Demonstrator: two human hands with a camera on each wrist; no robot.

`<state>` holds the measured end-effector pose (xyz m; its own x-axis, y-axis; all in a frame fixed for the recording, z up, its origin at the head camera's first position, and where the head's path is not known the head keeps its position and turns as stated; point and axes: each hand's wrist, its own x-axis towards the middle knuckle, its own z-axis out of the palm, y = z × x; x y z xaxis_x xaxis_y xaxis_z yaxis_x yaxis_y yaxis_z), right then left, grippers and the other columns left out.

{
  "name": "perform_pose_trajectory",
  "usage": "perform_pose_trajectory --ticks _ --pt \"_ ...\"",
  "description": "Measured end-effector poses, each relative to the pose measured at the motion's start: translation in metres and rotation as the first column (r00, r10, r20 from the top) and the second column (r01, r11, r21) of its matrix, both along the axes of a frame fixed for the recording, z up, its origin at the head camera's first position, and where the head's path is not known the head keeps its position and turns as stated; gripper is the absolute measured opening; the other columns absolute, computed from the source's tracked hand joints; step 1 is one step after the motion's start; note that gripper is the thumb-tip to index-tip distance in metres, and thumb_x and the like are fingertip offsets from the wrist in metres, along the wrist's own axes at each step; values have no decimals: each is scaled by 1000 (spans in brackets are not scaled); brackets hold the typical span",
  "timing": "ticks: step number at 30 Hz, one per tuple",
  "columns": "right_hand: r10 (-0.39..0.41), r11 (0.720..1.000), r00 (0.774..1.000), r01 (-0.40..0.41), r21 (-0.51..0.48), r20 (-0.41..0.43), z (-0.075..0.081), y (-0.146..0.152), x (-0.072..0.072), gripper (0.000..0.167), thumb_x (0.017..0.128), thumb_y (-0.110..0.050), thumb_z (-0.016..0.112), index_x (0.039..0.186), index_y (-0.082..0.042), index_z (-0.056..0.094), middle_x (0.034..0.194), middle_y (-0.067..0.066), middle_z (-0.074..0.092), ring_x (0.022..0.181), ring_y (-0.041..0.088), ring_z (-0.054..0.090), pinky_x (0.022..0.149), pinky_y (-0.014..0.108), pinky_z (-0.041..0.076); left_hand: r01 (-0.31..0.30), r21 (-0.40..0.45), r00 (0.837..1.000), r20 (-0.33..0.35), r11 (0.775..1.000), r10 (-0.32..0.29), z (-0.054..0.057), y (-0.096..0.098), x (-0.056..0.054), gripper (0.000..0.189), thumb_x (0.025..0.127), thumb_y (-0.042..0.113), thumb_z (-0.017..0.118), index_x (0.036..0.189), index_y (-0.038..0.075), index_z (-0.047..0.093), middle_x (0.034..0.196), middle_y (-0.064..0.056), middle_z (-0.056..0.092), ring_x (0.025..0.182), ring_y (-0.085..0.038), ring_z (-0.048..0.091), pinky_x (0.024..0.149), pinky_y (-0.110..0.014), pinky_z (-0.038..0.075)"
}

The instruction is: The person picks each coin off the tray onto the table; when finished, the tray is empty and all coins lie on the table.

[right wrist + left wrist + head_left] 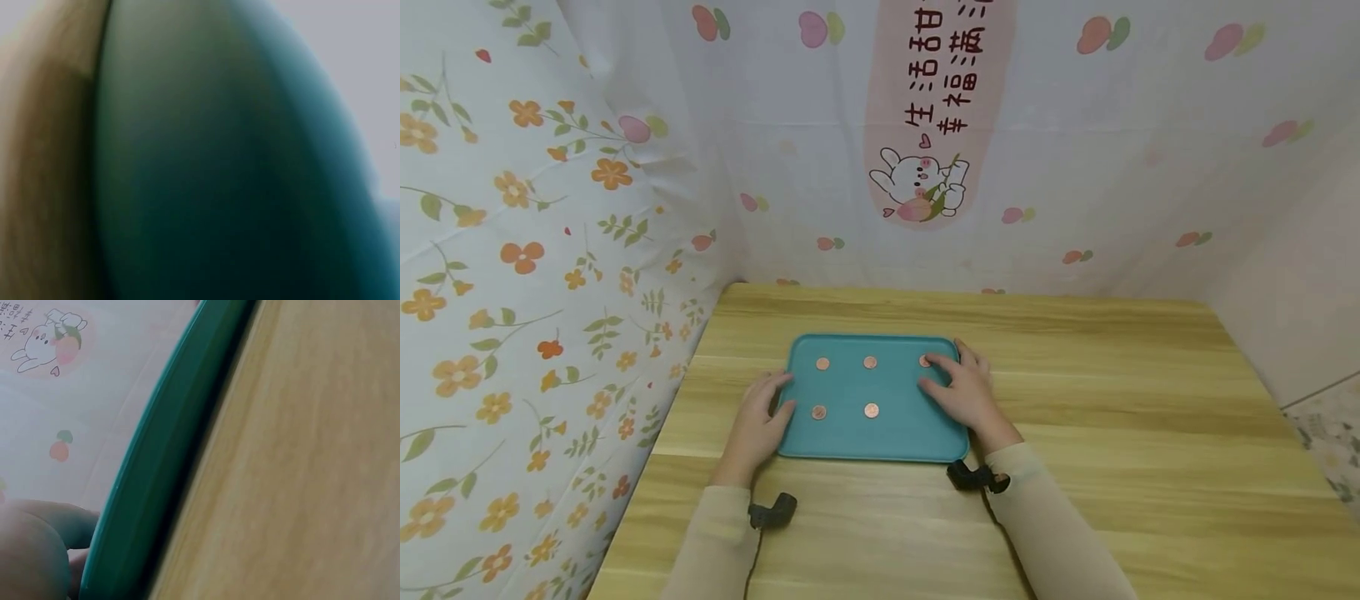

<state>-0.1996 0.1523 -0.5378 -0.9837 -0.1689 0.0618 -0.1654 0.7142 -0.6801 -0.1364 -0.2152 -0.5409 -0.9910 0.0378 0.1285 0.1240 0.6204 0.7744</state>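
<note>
On the teal tray (pixel 917 429) lie several small copper coins (pixel 871 410), spaced apart in two rows. My left hand (pixel 760 423) rests at the tray's left edge, thumb and fingertips at the rim. In the left wrist view, part of that hand (pixel 34 550) shows beside the tray's rim (pixel 147 462). My right hand (pixel 967 396) reaches over the right edge, its index fingertip at the upper right coin (pixel 925 361), partly covering it. The right thumb hovers or rests lower, apart from that coin; which one I cannot tell. The right wrist view is blurred.
The tray sits on a wood-grain table (pixel 1120 417). Behind it hangs a white printed curtain (pixel 790 167), with a floral cloth (pixel 550 275) on the left. Dark wrist cameras (pixel 775 510) are strapped to both forearms.
</note>
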Motion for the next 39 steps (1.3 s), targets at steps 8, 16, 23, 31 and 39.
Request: perform_pose_trajectory --ticks 8,16,23,31,39 --pt "-58 997 994 53 -63 -87 -6 0 0 21 100 -29 76 111 -11 81 162 31 40 146 56 28 114 69 27 3 -18 999 -38 1000 -4 -4 0 0 43 104 6 64 146 0 61 161 -22 48 153 -44 33 125 -62 23" --pt "-74 996 990 68 -53 -118 -7 1 1 27 99 -26 78 117 -7 82 159 32 45 144 56 34 114 68 28 -6 -34 999 -50 999 4 -4 2 -1 42 102 8 66 144 0 63 159 -22 50 150 -46 37 124 -62 26" --pt "-60 997 997 57 -56 -50 0 3 1 21 98 -25 81 109 -7 82 162 31 41 148 56 28 117 67 26 -9 -36 998 -67 999 7 -6 3 -1 44 102 10 69 144 1 63 159 -23 50 149 -47 38 122 -62 28" --pt "-35 993 999 32 -115 -21 1 4 3 15 91 -21 87 89 -12 75 164 31 37 148 54 26 118 66 26 -6 -52 994 -110 999 0 -7 1 2 43 100 4 70 143 4 66 158 -24 51 146 -48 40 119 -64 30" --pt "-156 874 987 121 -471 -36 -9 33 -6 18 93 -17 86 92 -3 73 138 21 67 122 27 64 95 36 57 -6 -62 993 -115 998 -1 -7 2 1 40 99 -1 67 139 4 69 157 -24 52 145 -48 41 118 -64 30"
